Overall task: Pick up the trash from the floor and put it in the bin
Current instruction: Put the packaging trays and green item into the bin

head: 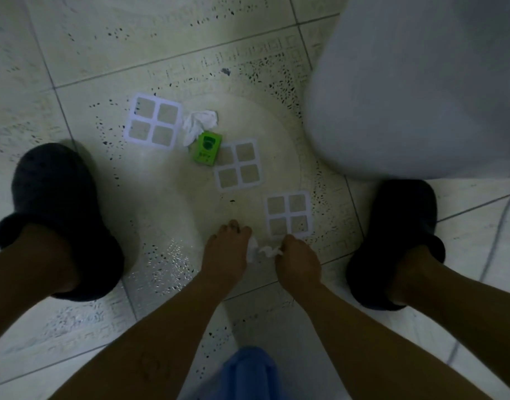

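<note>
Three flat white square paper frames, each with four cut-out windows, lie in a diagonal line on the pale tiled floor. A crumpled white tissue touches the first frame, with a small green cardboard box just beside it, overlapping the middle frame's corner. A smaller crumpled white paper scrap lies just beside the nearest frame.

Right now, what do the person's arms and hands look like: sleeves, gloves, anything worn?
Both forearms are bare to the frame edge: no sleeves, gloves, watch or rings visible on the left hand or right hand. The picture is too dim for finer marks. Elsewhere, dark fuzzy slippers are worn, and blue cloth shows below.
</note>
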Demonstrator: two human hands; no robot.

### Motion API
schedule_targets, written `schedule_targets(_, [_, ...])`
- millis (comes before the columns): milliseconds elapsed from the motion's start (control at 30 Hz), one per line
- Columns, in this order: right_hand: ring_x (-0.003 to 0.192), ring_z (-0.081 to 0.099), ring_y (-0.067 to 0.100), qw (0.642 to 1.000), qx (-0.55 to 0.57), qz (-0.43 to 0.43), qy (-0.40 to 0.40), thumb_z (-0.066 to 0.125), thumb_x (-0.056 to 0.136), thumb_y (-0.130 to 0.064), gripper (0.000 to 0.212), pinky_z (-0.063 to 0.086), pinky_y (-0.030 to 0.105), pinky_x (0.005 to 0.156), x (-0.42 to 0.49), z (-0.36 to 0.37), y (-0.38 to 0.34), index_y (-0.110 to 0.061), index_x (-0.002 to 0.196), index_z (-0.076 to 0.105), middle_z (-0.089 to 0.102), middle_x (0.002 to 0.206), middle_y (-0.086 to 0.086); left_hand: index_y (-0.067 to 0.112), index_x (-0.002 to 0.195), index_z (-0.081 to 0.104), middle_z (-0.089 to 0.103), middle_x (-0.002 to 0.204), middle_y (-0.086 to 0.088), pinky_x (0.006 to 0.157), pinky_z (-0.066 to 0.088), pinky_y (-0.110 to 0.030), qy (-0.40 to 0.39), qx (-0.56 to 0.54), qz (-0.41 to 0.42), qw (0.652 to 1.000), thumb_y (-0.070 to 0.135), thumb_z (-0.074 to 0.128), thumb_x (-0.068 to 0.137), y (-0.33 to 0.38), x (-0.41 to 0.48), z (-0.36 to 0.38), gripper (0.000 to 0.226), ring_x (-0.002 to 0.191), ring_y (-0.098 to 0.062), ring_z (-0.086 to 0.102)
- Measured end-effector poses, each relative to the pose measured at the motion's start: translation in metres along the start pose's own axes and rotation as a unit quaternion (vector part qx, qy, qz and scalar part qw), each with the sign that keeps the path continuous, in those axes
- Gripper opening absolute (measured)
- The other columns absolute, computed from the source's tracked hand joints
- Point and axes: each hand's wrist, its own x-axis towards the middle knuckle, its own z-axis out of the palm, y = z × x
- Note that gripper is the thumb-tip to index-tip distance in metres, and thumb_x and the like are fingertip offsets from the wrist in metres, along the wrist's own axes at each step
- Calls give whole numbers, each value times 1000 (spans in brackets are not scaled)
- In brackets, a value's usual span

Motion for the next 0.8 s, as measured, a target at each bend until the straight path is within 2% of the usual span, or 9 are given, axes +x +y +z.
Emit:
schedule_targets(67, [89, 58, 24, 1000, 18, 0, -9, 48, 91, -10, 29, 31, 23, 62, -3, -3, 3, -19, 66, 36, 61, 94, 10, 13, 108, 57, 57, 109, -10, 78, 48, -37, -10, -73, -19, 997, 19, 57, 89, -6, -3, -5, 20, 101, -29, 58])
schedule_targets(133, [80, 54, 22, 998, 62, 5, -8, 51, 90, -9, 35, 32, 24, 56, -13, -12, 3, -19, 62, 32, 55, 78, 6, 9, 100, 59, 62, 98, -10, 77, 50, -36, -10, -126, -32, 991, 23, 54, 92, -9, -10, -14, 16, 91, -26, 61])
schedule_targets(200, [80, 58, 23, 993, 117, 2, 6, 50, 89, -5, 13, 43, 25, 62, -26, -29, 0, -10, 79, 55, 64, 86, 11, 7, 90, 56, 61, 85, -12, 67, 45, -32, 6, -147, -23, 989, 16, 49, 94, -10, -17, -27, 12, 76, -24, 58])
schedule_targets(267, [88, 66, 30, 987, 160, -9, 20, 46, 92, -5, 27, 56, 33, 78, -40, -48, -5, -9, 107, 68, 70, 106, 14, 5, 88, 54, 60, 81, -14, 61, 35, -28, 13, -142, -2, 990, 13, 45, 95, -8, -26, -45, 14, 70, -23, 55])
schedule_targets(367, [69, 70, 35, 970, 240, -27, 38, 46, 93, -5, 30, 61, 45, 68, -66, -85, -14, -13, 100, 74, 74, 91, 15, 0, 104, 56, 65, 96, -21, 63, 36, -30, 24, -118, 17, 993, 25, 40, 94, 5, -44, -87, 31, 87, -30, 64])
schedule_targets(500, [44, 63, 23, 958, 271, -73, 52, 44, 91, -1, 31, 59, 35, 48, -103, -139, -22, -13, 92, 72, 68, 81, 14, 15, 125, 53, 65, 114, -20, 82, 48, -36, 93, -94, 12, 991, 27, 39, 98, 32, -77, -149, 33, 103, -35, 62])
schedule_targets(633, [57, 57, 25, 954, 265, -131, 58, 45, 91, -11, 23, 60, 43, 57, -145, -193, -29, -1, 90, 66, 58, 79, 13, 5, 106, 58, 65, 105, -22, 79, 42, -34, 151, -161, 49, 974, 33, 27, 103, 59, -111, -204, 41, 100, -36, 60])
schedule_targets(733, [64, 58, 20, 948, 262, -155, 94, 45, 91, -30, 42, 54, 27, 53, -171, -230, -32, 5, 94, 67, 66, 88, 20, 5, 103, 65, 67, 107, -17, 81, 39, -28, 180, -200, 45, 962, 42, 20, 102, 79, -131, -238, 58, 101, -30, 61])
schedule_targets(800, [73, 61, 18, 943, 231, -203, 130, 46, 93, -19, 31, 48, 19, 59, -193, -258, -28, -5, 102, 71, 70, 100, 16, 10, 107, 69, 68, 112, -14, 79, 38, -23, 202, -202, 56, 957, 37, 24, 103, 96, -147, -261, 52, 102, -28, 62])
